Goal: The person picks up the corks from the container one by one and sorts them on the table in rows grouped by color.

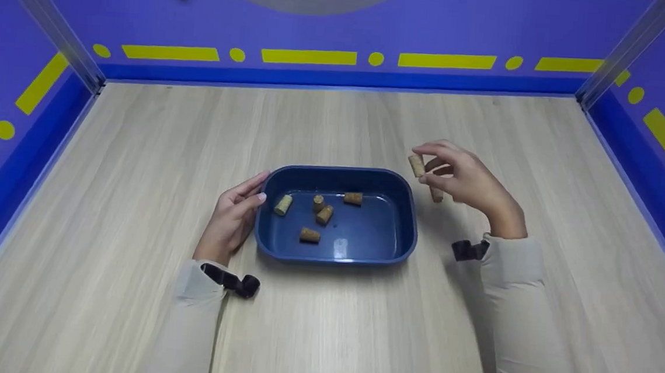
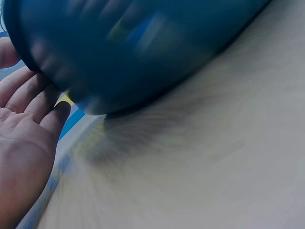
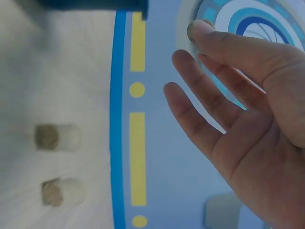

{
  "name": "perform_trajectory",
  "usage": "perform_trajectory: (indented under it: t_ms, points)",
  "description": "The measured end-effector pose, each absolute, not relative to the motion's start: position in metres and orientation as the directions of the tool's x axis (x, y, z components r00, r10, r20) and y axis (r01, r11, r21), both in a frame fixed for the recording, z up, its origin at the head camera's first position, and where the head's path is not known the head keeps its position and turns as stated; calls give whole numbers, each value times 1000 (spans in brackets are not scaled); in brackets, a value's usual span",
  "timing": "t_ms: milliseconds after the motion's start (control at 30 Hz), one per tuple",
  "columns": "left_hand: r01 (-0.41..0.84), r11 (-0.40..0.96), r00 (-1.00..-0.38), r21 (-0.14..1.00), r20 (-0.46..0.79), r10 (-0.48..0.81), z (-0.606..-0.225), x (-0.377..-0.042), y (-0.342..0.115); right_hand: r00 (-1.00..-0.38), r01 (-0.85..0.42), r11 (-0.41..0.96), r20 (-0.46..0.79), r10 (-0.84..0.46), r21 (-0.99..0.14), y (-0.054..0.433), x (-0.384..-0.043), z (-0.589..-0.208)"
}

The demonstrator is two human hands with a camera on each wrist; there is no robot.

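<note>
A dark blue tub [image 1: 336,261] stands on the table with several corks inside, among them a pale cork [image 1: 283,205] near its left end. My left hand [image 1: 234,215] holds the tub's left end, thumb at the rim and fingers along the outer wall. To the right of the tub and above the table, my right hand [image 1: 462,175] pinches a cork [image 1: 416,165] between thumb and fingertips. Below that hand another cork [image 1: 436,195] shows partly. The right wrist view has two corks on the table, an upper cork [image 3: 47,137] and a lower cork [image 3: 52,192].
The wood-look table [image 1: 322,332] is bordered by purple panels with yellow dashes, the back panel [image 1: 320,30] lying beyond its far edge. Black wrist straps, such as the left strap [image 1: 229,280], sit over both pale sleeves.
</note>
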State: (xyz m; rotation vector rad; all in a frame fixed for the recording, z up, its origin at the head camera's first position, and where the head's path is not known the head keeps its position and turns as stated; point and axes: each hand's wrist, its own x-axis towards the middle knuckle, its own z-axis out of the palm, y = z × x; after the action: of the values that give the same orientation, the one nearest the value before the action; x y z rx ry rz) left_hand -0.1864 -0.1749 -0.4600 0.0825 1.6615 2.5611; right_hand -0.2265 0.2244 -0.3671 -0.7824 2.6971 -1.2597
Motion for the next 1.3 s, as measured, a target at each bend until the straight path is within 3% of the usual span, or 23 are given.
perform_trajectory:
  t_ms: [700,1300]
  points:
    - [-31,-427,-995,904,11,95,-458,-186,-173,-950,-285,604,135,-282,-744,285,-219,-412]
    - [-42,-396,-996,918,-9,85,-459,-186,-174,-991,-22,720,-82,-109,-693,304,-215,-419]
